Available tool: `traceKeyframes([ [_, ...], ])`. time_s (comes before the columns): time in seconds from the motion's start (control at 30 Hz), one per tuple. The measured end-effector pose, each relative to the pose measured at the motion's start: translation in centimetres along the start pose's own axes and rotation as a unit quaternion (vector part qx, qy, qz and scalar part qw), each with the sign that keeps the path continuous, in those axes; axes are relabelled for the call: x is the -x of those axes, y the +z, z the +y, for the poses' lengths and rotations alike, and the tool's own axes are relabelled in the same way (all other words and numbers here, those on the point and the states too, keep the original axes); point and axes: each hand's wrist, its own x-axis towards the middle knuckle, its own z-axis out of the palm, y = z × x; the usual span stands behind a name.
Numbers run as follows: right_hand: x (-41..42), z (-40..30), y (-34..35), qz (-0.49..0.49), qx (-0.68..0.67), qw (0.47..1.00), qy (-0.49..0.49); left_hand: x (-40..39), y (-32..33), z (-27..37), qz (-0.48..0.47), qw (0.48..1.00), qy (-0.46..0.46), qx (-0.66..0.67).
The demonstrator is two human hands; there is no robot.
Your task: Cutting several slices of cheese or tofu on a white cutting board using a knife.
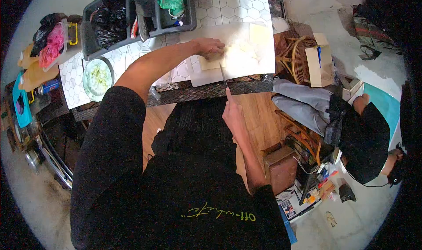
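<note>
In the head view a pale cutting board (201,80) lies on the hexagon-patterned tabletop. My left hand (211,48) rests, fingers bent, on a flat pale-yellow slab (207,64) on this board; its material cannot be told. My right hand (233,113) holds a knife (224,75) at the near edge, index finger stretched along it, the tip of the blade beside the slab. Pale pieces (247,48) are scattered to the right, washed out by glare. Another flat pale-yellow piece (258,35) lies at the board's far right corner.
A round dish (98,78) with greenish scraps stands left. Behind my left arm is a dark divided tray (138,39) with bags and a red-and-grey tool. A wicker basket (301,60) and cardboard box (313,67) are right of the table. Another person (362,144) sits at the right.
</note>
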Motion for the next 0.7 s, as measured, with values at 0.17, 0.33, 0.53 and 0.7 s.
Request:
traceKeyframes([
  [0.17, -0.8, -0.5, 0.1, 0.030, -0.022, 0.999, -0.026, 0.1, -0.2, -0.1, -0.001, 1.000, 0.005, 0.006],
  [0.33, 0.6, 0.4, -0.1, 0.022, -0.063, 0.998, 0.017, -0.5, -1.2, 1.3, 0.000, 1.000, 0.001, 0.002],
  [0.53, -0.2, 0.1, 0.9, 0.055, -0.042, 0.996, -0.054, 0.6, 0.1, -0.2, -0.003, 1.000, -0.017, -0.015],
  [0.7, 1.4, 0.9, 0.7, 0.004, -0.021, 1.000, 0.000, -0.4, -0.9, 0.8, -0.026, 0.999, -0.015, -0.011],
])
